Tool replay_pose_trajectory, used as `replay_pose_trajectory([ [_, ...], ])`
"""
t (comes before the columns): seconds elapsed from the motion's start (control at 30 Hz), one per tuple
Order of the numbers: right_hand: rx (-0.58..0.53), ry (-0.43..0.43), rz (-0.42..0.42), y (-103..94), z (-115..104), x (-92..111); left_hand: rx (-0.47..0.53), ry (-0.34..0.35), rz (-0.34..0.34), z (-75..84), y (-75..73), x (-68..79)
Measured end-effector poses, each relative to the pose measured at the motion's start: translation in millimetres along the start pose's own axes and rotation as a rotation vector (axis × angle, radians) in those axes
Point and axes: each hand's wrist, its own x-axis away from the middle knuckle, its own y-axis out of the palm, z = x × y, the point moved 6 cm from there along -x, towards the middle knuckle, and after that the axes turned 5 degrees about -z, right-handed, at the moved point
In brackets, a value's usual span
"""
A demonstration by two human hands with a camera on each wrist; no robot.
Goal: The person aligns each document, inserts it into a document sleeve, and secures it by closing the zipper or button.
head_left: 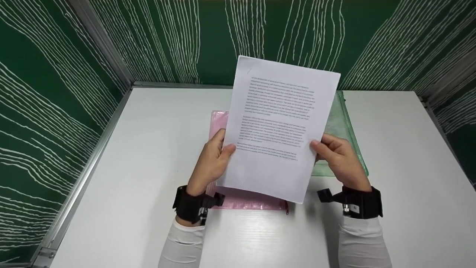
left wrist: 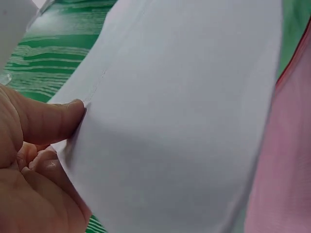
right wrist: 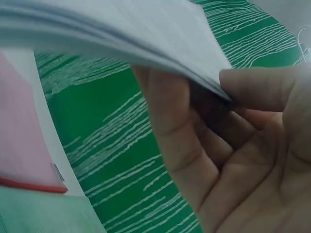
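Note:
A stack of printed paper sheets (head_left: 275, 130) is held up, tilted, above the table between both hands. My left hand (head_left: 212, 160) pinches its left edge, thumb on the printed face; the left wrist view shows the thumb (left wrist: 53, 119) pressing on the sheets. On the opposite edge, my right hand (head_left: 342, 160) pinches the stack between thumb and curled fingers, and several layered edges show in the right wrist view. Beneath the paper lies a pink zip pouch (head_left: 245, 201), partly covered. Behind the right hand is a green zip pouch (head_left: 347, 126), also partly hidden, with printed text faintly visible through it.
The white table (head_left: 122, 186) spreads around the pouches. Green walls with white wavy lines (head_left: 212, 44) stand at the back and sides, joined by metal frame bars (head_left: 100, 37). Black camera straps (head_left: 362, 203) sit on both wrists.

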Motion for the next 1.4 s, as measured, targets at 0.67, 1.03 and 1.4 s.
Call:
replay_pose_trajectory([
  [0.67,0.046,-0.016,0.141,-8.3,-6,7,-0.008,-0.044,0.013,-18.3,13.5,-8.8],
  [1.03,0.181,0.008,0.278,-33.3,-7,14,-0.151,-0.151,0.044,-25.1,25.1,-8.2],
  [1.4,-0.046,0.018,0.589,-64.2,-1,22,-0.57,-0.24,-0.241,-18.6,85.3,5.2],
])
